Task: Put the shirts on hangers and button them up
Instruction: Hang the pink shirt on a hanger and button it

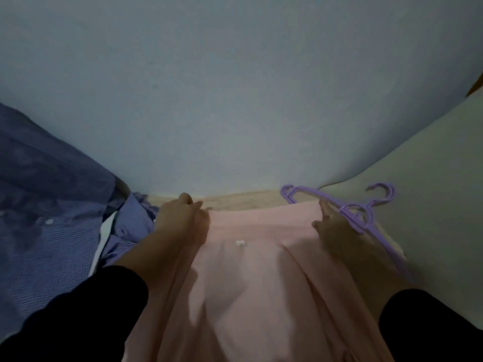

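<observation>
I see the pink shirt spread in front of me, its long axis running from my body toward the wall, top edge at the far end. My left hand pinches that edge; my right hand rests flat-fingered on it, touching the purple hangers. I judge the loose cloth could slide or bunch, or both stacked hangers lift together. A blue shirt lies left.
</observation>
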The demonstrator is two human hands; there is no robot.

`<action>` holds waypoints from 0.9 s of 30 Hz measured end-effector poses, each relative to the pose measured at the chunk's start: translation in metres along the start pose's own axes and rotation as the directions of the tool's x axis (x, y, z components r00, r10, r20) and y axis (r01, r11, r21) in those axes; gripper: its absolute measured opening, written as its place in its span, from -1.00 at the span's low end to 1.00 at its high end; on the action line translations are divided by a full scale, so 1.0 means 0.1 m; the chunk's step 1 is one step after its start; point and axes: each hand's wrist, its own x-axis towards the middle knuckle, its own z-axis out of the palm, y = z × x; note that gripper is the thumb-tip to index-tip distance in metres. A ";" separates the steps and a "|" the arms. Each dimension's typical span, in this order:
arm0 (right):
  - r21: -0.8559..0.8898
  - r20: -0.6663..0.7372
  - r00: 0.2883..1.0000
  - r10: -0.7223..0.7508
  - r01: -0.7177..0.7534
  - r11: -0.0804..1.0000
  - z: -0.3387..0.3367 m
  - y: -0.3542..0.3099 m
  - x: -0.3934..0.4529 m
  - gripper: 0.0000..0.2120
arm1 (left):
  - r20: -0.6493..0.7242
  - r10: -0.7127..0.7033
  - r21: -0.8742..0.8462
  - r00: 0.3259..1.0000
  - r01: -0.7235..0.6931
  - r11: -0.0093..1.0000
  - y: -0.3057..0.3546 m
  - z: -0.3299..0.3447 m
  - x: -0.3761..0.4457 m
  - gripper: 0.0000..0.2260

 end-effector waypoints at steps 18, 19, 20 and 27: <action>-0.616 -0.164 0.986 -0.014 -0.092 0.783 -0.20 0.92 -0.66 -0.06 | 0.197 0.207 -0.180 0.958 -0.173 0.968 1.73 0.96 -0.82 -0.24; -0.603 -0.182 0.983 -0.012 -0.102 0.791 -0.19 0.96 -0.64 -0.06 | 0.197 0.206 -0.189 0.958 -0.169 0.967 1.74 0.99 -0.84 -0.20; -0.587 -0.205 0.979 -0.005 -0.119 0.801 -0.18 0.95 -0.62 -0.07 | 0.200 0.204 -0.190 0.958 -0.166 0.968 1.73 1.01 -0.84 -0.19; -0.516 -0.298 0.954 -0.012 -0.151 0.843 -0.13 0.86 -0.60 -0.13 | 0.205 0.208 -0.196 0.956 -0.168 0.966 1.71 1.00 -0.81 -0.17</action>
